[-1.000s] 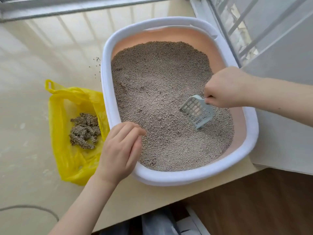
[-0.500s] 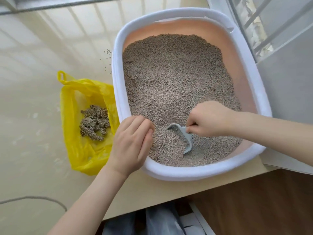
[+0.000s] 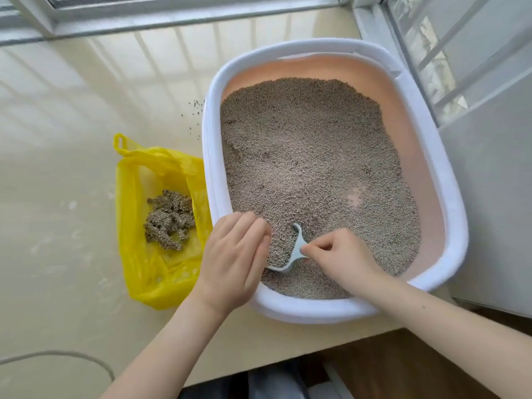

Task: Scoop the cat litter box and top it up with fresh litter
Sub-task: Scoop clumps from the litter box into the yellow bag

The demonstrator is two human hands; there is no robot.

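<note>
Glossy cream floor (image 3: 72,110) by a corner of window frames, crossed by pale reflected bars. On it, hard against the right-hand wall: litter box (image 3: 426,156), white rim, peach inner wall, no brand or lettering readable anywhere. Filled with grey-brown litter (image 3: 311,156), surface uneven, one thin patch toward the near right showing the pale bottom (image 3: 355,195). At the near end of the box, pale blue-grey scoop (image 3: 298,249), turned on edge and dug partly into the grains, handle end pinched in the right hand (image 3: 342,260); fingers curled and pressed together around it, thumb against forefinger. Left hand (image 3: 234,260) draped over the near-left corner of the rim, fingers together and bent down over the edge into the box, tips touching the litter just beside the scoop. Both forearms bare, reaching in from the lower edge.

Just left of the box, touching its outer wall: yellow plastic bag (image 3: 138,254), lying open and flat, handle loop at its far end, no print visible. Inside it, a heap of dark clumped litter (image 3: 169,220). Farther along the left wall of the box, a scatter of stray grains (image 3: 195,113) on the floor. Lower left, a thin grey cable (image 3: 57,355) curving across the floor. Lower right, brown wood-look surface (image 3: 403,367) one step down from the cream floor.
</note>
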